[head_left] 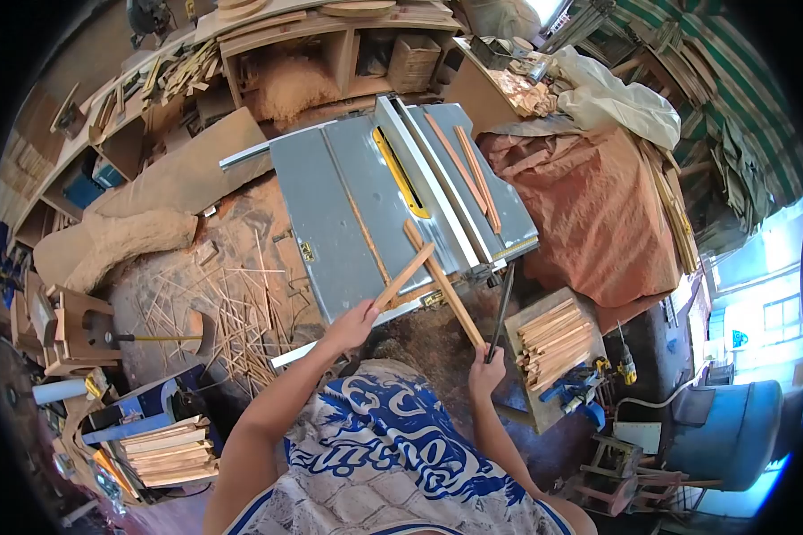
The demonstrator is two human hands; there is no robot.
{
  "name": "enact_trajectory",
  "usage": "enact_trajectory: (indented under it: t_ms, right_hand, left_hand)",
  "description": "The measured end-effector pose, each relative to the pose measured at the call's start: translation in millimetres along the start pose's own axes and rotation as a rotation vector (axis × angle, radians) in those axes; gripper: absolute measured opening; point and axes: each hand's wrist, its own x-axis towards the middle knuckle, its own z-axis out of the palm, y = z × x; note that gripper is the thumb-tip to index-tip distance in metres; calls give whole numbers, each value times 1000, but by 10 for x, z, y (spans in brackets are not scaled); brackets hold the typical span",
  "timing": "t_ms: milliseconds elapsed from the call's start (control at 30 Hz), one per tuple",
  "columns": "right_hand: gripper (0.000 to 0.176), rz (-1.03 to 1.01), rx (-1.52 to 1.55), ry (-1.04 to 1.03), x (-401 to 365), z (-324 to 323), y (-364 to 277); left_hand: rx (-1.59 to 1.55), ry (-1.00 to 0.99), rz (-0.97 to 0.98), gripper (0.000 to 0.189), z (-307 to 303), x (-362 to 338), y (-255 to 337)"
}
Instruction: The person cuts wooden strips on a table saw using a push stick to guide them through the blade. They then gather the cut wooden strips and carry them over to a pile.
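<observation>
My left hand (354, 326) is closed round the near end of a short wooden stick (403, 278), whose far end crosses over a longer wood strip (453, 299). My right hand (488, 371) grips the near end of that longer strip. A dark rod (505, 303) runs up from the right hand toward the saw's front right corner; whether the hand holds it too I cannot tell. Beyond both hands stands a grey table saw (317, 201) with a yellow blade insert (400, 174) and a long metal fence (437, 178). The strip's far end overlaps the saw top near the insert.
Two or three wood strips (477, 178) lie right of the fence. Stacked strips (555, 343) sit on a stand at right, near a drill (627, 364). Thin offcuts (241, 321) litter the floor at left. A brown sheet (589, 209) covers a pile beside the saw.
</observation>
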Motion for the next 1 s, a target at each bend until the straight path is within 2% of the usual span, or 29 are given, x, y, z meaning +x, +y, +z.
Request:
enact_trajectory:
  t_ms: [67,200,267,700,833,933,1000]
  right_hand:
    - [18,-22,-28,28,80,48,36]
    - [22,-126,-123,27,143,143,80]
    - [22,-150,-113,29,136,186,32]
    - [19,-263,-123,11,210,172,-51]
    - [14,-263,-91,30,268,182,26]
    - [12,-191,-33,-39,378,151,66]
    - [15,-62,34,-172,444,134,65]
  left_hand:
    - [-8,-18,-94,46,-102,0,320]
    - [39,-13,-133,45,-29,48,367]
    - [131,-74,-125,45,-2,75,344]
    - [15,-16,-27,42,153,101,292]
    - [-13,-24,-82,39,131,112,430]
    - [-26,11,-84,37,157,139,403]
    - [-38,17,-72,36,201,178,340]
